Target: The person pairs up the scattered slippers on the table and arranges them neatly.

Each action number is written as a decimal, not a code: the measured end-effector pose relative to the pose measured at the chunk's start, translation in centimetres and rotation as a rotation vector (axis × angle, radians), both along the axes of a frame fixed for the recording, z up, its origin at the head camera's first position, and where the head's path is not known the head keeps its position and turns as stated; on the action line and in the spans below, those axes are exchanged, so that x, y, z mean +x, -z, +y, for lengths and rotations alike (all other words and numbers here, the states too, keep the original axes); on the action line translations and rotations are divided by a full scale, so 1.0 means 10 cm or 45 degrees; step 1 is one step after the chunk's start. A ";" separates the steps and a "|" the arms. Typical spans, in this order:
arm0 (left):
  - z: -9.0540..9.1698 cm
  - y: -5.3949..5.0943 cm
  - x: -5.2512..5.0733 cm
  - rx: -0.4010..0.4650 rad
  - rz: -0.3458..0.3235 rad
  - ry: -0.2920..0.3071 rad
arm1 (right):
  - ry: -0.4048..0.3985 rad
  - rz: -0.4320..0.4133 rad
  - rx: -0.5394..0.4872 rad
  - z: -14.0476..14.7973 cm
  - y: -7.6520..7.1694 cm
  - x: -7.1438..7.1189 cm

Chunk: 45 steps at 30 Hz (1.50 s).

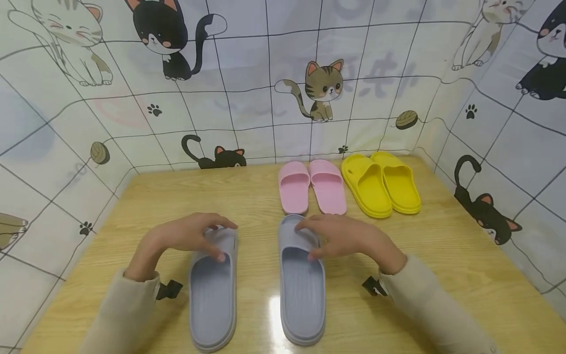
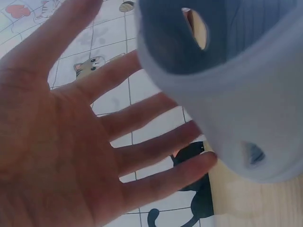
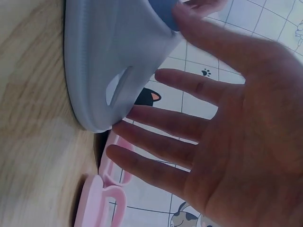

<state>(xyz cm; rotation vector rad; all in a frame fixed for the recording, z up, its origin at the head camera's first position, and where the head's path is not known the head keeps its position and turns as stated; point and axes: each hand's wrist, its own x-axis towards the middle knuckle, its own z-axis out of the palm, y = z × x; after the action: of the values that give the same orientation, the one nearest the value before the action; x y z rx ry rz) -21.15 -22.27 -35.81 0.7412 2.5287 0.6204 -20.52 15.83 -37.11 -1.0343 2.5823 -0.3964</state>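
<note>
Two grey slippers lie apart on the wooden table, toes toward the back wall. Over the toe strap of the left slipper (image 1: 212, 300) hovers my left hand (image 1: 190, 234), its thumb near the strap's edge. In the left wrist view its fingers (image 2: 147, 153) are spread and nearly straight beside the slipper (image 2: 236, 104); whether they touch is hard to tell. My right hand (image 1: 342, 236) is at the strap of the right slipper (image 1: 302, 295). The right wrist view shows its fingers (image 3: 161, 120) extended and spread alongside the slipper (image 3: 104, 61), with the thumb by the strap opening.
Pink slippers (image 1: 294, 189) stand paired at the back of the table (image 1: 177, 196), just beyond the right grey slipper. Yellow slippers (image 1: 367, 189) are to their right, one resting against the other. A cat-patterned wall covering (image 1: 247, 113) encloses the table at the back and sides.
</note>
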 end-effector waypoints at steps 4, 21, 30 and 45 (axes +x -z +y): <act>-0.02 -0.01 -0.01 -0.048 -0.001 -0.003 | 0.003 -0.014 -0.013 0.00 0.02 0.02; -0.03 -0.05 -0.03 -0.102 -0.038 0.048 | -0.074 0.047 -0.033 -0.06 0.05 0.06; -0.04 -0.04 -0.03 -0.093 -0.070 0.040 | -0.087 0.101 -0.039 -0.12 0.10 0.06; -0.04 -0.05 -0.03 -0.070 -0.044 0.036 | -0.071 0.144 -0.063 -0.35 0.11 0.04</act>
<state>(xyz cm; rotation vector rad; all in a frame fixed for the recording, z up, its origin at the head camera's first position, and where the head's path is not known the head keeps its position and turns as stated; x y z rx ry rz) -21.42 -22.68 -35.31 0.7386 2.4887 0.5477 -20.14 12.35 -38.16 -1.1745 2.6479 -0.4003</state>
